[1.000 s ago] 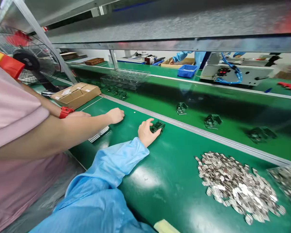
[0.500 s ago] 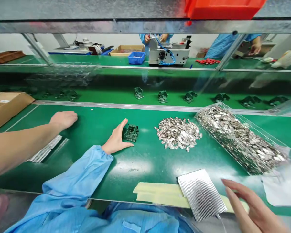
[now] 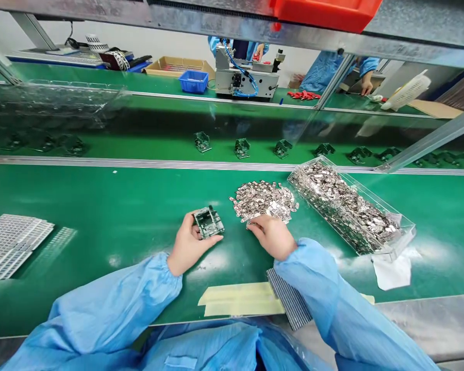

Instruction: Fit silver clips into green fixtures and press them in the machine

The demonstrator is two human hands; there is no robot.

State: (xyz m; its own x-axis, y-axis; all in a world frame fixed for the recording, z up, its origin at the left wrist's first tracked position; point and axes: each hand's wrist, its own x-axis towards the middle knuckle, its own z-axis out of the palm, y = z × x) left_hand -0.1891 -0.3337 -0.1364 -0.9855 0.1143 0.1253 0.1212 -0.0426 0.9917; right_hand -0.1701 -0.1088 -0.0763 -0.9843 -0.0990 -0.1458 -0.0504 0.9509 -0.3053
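Observation:
A small green circuit board assembly (image 3: 209, 222) is gripped between the thumb and fingers of my left hand (image 3: 188, 243), just above the green tabletop. To its right lies a loose pile of small silvery metal pieces (image 3: 263, 198). My right hand (image 3: 272, 236) is at the pile's near edge, thumb and forefinger pinched together; whatever is between the fingertips is too small to make out. A clear box (image 3: 348, 206) filled with the same metal pieces stands slanted to the right of the pile.
A ribbed metal plate (image 3: 288, 301) and yellow tape (image 3: 242, 300) lie at the front edge. Perforated white sheets (image 3: 15, 242) are at left. Behind a metal rail (image 3: 139, 164), more board assemblies (image 3: 242, 148) sit in a row. Other people work beyond.
My left hand has closed on the board assembly. My right hand has moved from the lower right to the pile and pinched. The other person's arm at left is gone, and the view has shifted.

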